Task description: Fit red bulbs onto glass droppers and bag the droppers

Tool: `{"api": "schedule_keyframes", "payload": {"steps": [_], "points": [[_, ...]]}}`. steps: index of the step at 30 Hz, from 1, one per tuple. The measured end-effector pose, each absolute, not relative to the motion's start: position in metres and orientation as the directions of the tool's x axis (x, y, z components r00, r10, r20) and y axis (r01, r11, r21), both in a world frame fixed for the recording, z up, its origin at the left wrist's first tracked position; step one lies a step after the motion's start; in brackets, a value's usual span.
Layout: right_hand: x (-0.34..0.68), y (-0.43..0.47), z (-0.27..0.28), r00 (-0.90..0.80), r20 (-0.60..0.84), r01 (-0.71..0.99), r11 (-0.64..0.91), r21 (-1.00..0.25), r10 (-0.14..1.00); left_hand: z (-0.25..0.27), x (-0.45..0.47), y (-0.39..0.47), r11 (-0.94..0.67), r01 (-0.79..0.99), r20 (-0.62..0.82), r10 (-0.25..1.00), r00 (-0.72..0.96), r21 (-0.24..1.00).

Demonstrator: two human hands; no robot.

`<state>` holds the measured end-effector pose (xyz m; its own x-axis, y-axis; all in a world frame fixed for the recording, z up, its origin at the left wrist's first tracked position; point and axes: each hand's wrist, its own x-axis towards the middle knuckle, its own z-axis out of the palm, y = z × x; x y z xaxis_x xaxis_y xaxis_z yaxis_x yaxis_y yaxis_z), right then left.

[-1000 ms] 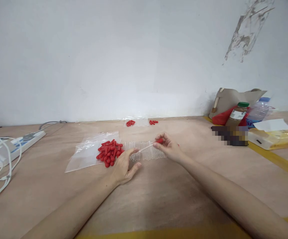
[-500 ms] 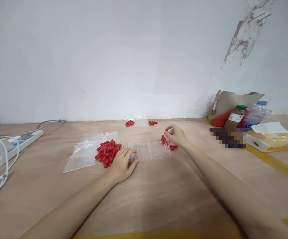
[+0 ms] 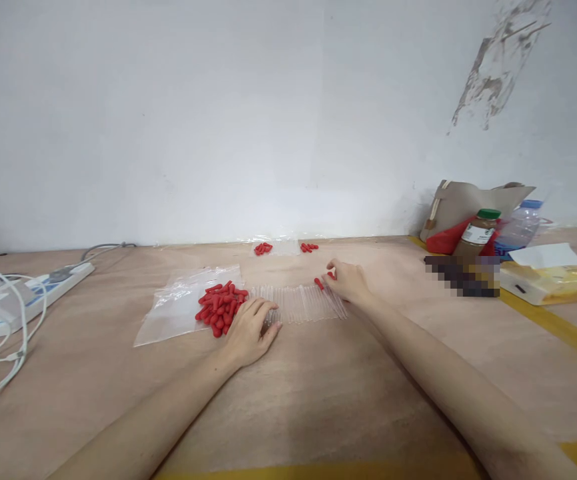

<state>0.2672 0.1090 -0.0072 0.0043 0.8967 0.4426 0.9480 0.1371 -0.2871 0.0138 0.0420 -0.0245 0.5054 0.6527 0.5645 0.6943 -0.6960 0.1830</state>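
Observation:
A row of thin clear glass tubes (image 3: 301, 305) lies side by side on the table. My left hand (image 3: 249, 331) rests over the row's left end, fingers loosely spread and thumb apart, beside a heap of red rubber dropper bulbs (image 3: 217, 305). At the right end, my right hand (image 3: 349, 283) has its thumb and fingers curled around a red rubber bulb (image 3: 331, 274), partly hidden by the fingers. Another red bulb (image 3: 319, 284) sits at the top of a tube just left of that hand. Some tubes there lie slanted.
A clear plastic bag (image 3: 168, 307) lies under the heap. Two small groups of red bulbs (image 3: 263, 249) lie near the wall. At left is a power strip (image 3: 58, 287) with white cables. On the right are a bag (image 3: 461, 200), bottles (image 3: 479, 233) and a tissue pack (image 3: 548, 283).
My right hand has moved slightly down and toward the tubes, now covering the bulbs at the right end. My left hand stays over the row. The view has shifted slightly.

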Motion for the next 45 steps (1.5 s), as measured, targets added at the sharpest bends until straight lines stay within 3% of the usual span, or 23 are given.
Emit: {"api": "schedule_keyframes", "payload": {"steps": [7,10,13,16,26,31,35,40,42,45], "points": [[0.318,0.098,-0.024,0.090,0.376,0.858,0.120,-0.499,0.922,-0.021,0.023,0.041,-0.695,0.717,0.591,0.601,0.537,0.055],[0.329,0.095,-0.035,0.087,0.339,0.837,0.116,-0.536,0.937,-0.013,0.045,0.046,-0.602,0.798,0.559,0.664,0.497,0.006],[0.334,0.094,-0.042,0.086,0.309,0.811,0.114,-0.573,0.947,-0.005,0.074,0.060,-0.381,0.924,0.478,0.811,0.338,-0.006],[0.338,0.094,-0.046,0.060,0.286,0.793,0.129,-0.596,0.956,-0.003,0.098,0.077,-0.290,0.957,0.446,0.856,0.262,-0.007],[0.336,0.091,-0.048,0.045,0.251,0.756,0.131,-0.641,0.967,-0.011,0.113,0.095,-0.226,0.973,0.366,0.902,0.230,-0.055],[0.329,0.087,-0.045,0.098,0.188,0.725,0.059,-0.686,0.977,-0.006,0.113,0.096,-0.199,0.979,0.318,0.927,0.201,-0.040],[0.334,0.085,-0.041,0.092,0.182,0.705,0.065,-0.706,0.979,0.006,0.100,0.086,-0.255,0.967,0.332,0.911,0.243,-0.007],[0.337,0.085,-0.032,0.059,0.248,0.666,0.147,-0.731,0.967,0.010,0.060,0.066,-0.488,0.873,0.351,0.817,0.459,-0.004],[0.326,0.084,-0.028,0.034,0.338,0.640,0.239,-0.730,0.941,0.003,0.041,0.062,-0.584,0.812,0.366,0.752,0.548,-0.016],[0.295,0.078,-0.023,-0.015,0.512,0.587,0.422,-0.691,0.859,-0.011,0.019,0.059,-0.737,0.672,0.512,0.553,0.658,-0.068]]}}
